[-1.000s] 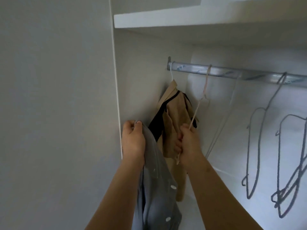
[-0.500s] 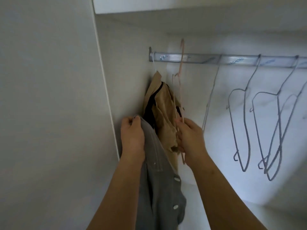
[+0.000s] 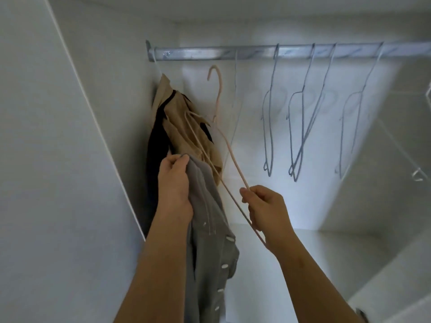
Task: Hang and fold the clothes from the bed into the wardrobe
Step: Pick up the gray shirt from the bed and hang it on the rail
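Both hands (image 3: pixel 175 183) grasp; no legible writing.

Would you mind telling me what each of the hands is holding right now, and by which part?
The left hand grips the grey buttoned shirt by its bunched top edge. The right hand pinches the pink hanger, off the rail, by its lower wire.

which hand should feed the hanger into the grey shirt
Probably the right hand: it already holds the pink hanger, clear of the rail, while the left hand grips the grey shirt.
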Demonstrator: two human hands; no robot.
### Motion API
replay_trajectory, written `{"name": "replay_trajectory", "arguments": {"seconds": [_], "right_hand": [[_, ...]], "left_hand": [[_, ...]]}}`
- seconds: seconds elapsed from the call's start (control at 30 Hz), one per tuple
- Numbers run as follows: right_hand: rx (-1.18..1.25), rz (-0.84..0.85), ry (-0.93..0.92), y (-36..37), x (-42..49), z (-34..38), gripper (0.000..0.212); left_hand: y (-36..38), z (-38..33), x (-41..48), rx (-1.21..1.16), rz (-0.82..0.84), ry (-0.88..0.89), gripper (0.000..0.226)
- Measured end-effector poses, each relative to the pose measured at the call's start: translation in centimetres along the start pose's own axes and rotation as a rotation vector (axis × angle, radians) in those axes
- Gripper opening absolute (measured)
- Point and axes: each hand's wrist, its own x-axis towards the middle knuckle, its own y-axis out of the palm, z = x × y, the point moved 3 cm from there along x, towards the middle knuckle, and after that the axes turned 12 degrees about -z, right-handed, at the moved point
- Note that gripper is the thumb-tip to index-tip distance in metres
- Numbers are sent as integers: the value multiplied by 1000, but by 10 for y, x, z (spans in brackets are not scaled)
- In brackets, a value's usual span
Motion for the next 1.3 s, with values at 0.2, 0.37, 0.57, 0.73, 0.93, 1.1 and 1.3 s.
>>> {"name": "replay_trajectory", "arguments": {"seconds": [0.2,0.37,0.57,0.73,0.93,1.1,1.3], "right_hand": [[-76,86,-1,-99,-52,-15,34],[-151,105,-23,-165,-79,-34,42],[-298,-109,-85,-203,-85,-54,37],[-256,-54,-73,-189,-83,-42,10],[93,-60,-161,-167,-83,-2,7],[146,-262,-122,-177,-86,-10,18],[166,-401,-89,-192,-91,-20,19]], "left_hand": [[16,27,-86,-67,50,-254,20],[17,29,-131,-149,82,-318,16],[23,35,-160,-167,189,-328,16],[34,35,-175,13,291,-171,23],[43,40,-192,328,548,-48,35],[35,34,-182,584,562,102,15],[23,20,-156,1136,503,471,20]]}}
